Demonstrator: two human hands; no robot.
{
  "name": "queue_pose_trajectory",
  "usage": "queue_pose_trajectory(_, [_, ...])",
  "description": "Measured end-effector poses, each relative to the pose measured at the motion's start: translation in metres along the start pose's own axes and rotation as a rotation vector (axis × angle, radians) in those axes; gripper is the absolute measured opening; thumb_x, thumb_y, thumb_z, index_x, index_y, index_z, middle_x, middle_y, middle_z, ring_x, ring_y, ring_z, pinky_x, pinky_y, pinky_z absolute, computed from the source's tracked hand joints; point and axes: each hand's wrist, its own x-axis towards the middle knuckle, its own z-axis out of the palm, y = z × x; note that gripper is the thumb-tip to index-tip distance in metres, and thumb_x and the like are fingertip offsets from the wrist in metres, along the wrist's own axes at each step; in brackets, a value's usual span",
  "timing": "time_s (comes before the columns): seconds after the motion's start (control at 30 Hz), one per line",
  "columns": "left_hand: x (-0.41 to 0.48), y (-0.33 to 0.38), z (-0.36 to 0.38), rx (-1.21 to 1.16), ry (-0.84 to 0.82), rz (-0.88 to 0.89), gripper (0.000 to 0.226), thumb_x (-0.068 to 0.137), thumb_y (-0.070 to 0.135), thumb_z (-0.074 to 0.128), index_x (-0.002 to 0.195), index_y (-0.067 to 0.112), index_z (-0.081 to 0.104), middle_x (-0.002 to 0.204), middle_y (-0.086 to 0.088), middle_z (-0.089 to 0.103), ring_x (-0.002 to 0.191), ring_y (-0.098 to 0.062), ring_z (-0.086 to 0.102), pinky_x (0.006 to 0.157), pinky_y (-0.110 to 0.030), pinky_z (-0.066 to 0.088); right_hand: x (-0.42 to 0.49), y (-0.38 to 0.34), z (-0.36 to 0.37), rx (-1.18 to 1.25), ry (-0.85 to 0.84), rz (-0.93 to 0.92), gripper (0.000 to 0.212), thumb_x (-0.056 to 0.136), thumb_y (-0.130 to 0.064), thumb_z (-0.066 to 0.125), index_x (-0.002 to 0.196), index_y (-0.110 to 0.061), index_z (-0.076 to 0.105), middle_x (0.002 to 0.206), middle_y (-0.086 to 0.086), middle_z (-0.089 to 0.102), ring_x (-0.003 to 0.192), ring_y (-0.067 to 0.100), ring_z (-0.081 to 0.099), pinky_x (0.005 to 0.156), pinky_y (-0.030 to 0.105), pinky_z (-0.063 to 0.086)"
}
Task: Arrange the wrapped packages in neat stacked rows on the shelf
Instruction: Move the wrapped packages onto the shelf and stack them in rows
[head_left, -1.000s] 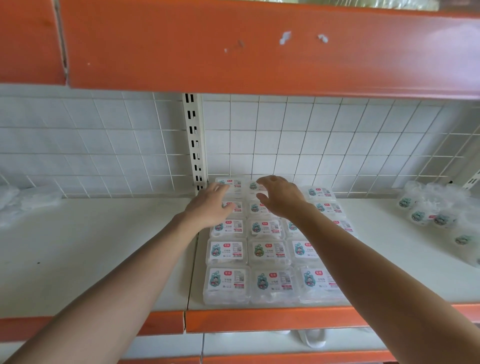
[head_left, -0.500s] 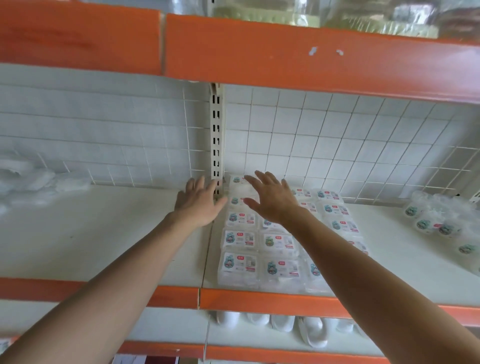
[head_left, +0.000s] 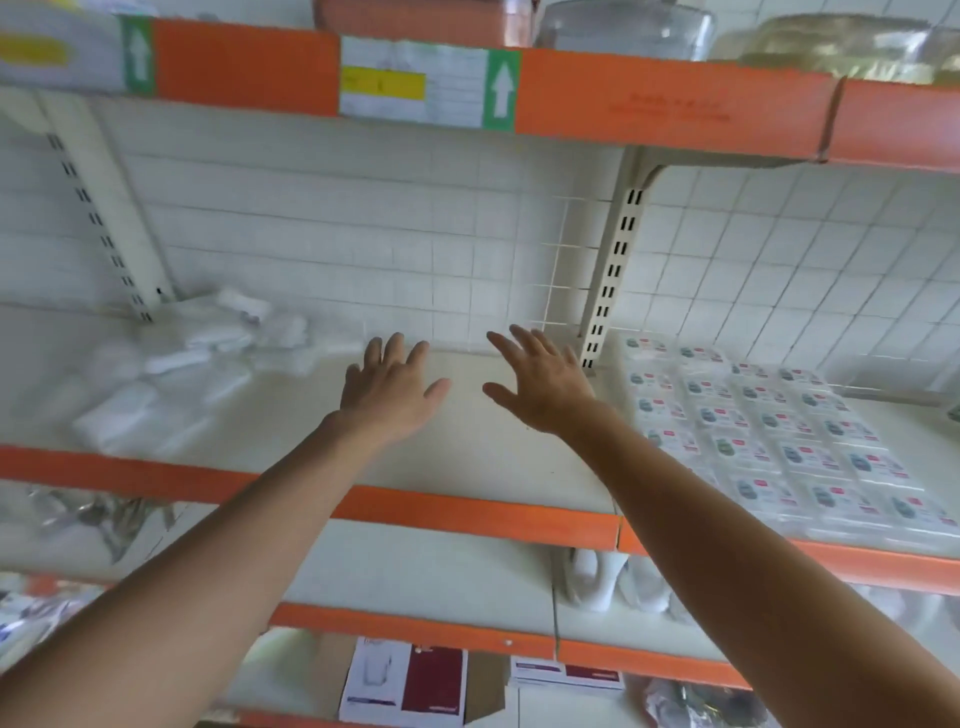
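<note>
Wrapped packages with blue and red labels (head_left: 779, 441) lie in neat rows on the right part of the white shelf (head_left: 467, 452). A loose heap of clear-wrapped white packages (head_left: 171, 374) lies on the shelf's left part. My left hand (head_left: 389, 389) and my right hand (head_left: 540, 384) hover with spread fingers over the bare stretch of shelf between the two groups. Neither hand holds anything. My right hand is just left of the arranged rows, and my left hand is well right of the loose heap.
An orange shelf edge (head_left: 467, 512) runs along the front. A slotted upright (head_left: 613, 275) stands at the back between the shelf sections. The upper orange shelf (head_left: 675, 104) hangs overhead. Boxes (head_left: 405, 680) and white items (head_left: 597, 577) fill the lower shelves.
Both hands have left the arranged rows and moved left over the bare shelf. The view has swung left, bringing the loose heap into sight.
</note>
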Motion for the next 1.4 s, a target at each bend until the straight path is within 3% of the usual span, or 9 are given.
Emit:
queue_pose_trajectory(0.37, [-0.037,-0.156,0.000,0.009,-0.057,-0.239,0.063,0.099,0.051,0.031,0.151,0.016,0.019,0.156,-0.010,0.018,0.144,-0.031,0.012,0.110,-0.048,0.026,0.066,-0.154,0.045,0.058,-0.097,-0.228,0.071,0.095,-0.059,0.039,0.153,-0.032,0.008,0.162,-0.001,0.006,0.149,0.023,0.006,0.118,0.052,0.014])
queue_pose_trajectory(0.67, [-0.039,-0.211,0.016,0.022,-0.159,-0.417,0.044,0.097,0.038,0.038,0.127,0.007,0.047,0.127,-0.013,0.047,0.121,-0.031,0.042,0.096,-0.044,0.040,0.118,-0.222,0.096,0.156,-0.173,-0.427,0.068,0.097,-0.050,0.043,0.153,-0.027,0.013,0.162,0.001,0.008,0.148,0.024,0.009,0.118,0.049,0.019])
queue_pose_trajectory(0.73, [-0.040,-0.218,0.025,0.023,-0.159,-0.396,0.044,0.097,0.038,0.038,0.127,0.008,0.047,0.126,-0.013,0.050,0.118,-0.031,0.046,0.095,-0.044,0.043,0.128,-0.232,0.105,0.183,-0.181,-0.470,0.065,0.098,-0.039,0.046,0.153,-0.026,0.013,0.162,0.001,0.008,0.148,0.023,0.009,0.118,0.047,0.019])
queue_pose_trajectory(0.9, [-0.045,-0.228,0.037,-0.115,0.015,-0.235,0.044,0.097,0.031,0.045,0.138,0.015,0.047,0.139,-0.003,0.051,0.131,-0.022,0.042,0.105,-0.037,0.035,0.154,-0.249,0.118,0.239,-0.179,-0.522,0.071,0.091,-0.003,0.041,0.153,-0.026,0.015,0.161,0.000,0.013,0.148,0.023,0.010,0.119,0.044,0.020])
queue_pose_trajectory(1.0, [-0.045,-0.242,0.037,-0.172,0.075,-0.184,0.041,0.097,0.025,0.050,0.136,0.015,0.050,0.139,-0.001,0.051,0.132,-0.018,0.040,0.107,-0.032,0.032,0.168,-0.263,0.121,0.212,-0.193,-0.567,0.078,0.085,0.006,0.040,0.153,-0.025,0.017,0.161,0.000,0.013,0.148,0.024,0.010,0.118,0.044,0.020])
queue_pose_trajectory(1.2, [-0.046,-0.271,0.044,-0.182,0.068,-0.208,0.044,0.096,0.023,0.048,0.140,0.016,0.045,0.147,-0.006,0.037,0.140,-0.023,0.024,0.111,-0.034,0.027,0.178,-0.283,0.126,0.136,-0.149,-0.548,0.071,0.089,0.001,0.044,0.152,-0.024,0.024,0.156,0.002,0.026,0.144,0.024,0.019,0.115,0.038,0.026])
queue_pose_trajectory(1.4, [-0.047,-0.292,0.047,-0.275,0.086,-0.101,0.038,0.091,0.026,0.059,0.128,0.020,0.052,0.128,-0.003,0.045,0.117,-0.021,0.045,0.097,-0.032,0.043,0.164,-0.293,0.116,0.026,-0.107,-0.437,0.055,0.093,-0.016,0.048,0.146,-0.020,0.035,0.136,0.007,0.041,0.126,0.027,0.034,0.103,0.036,0.035])
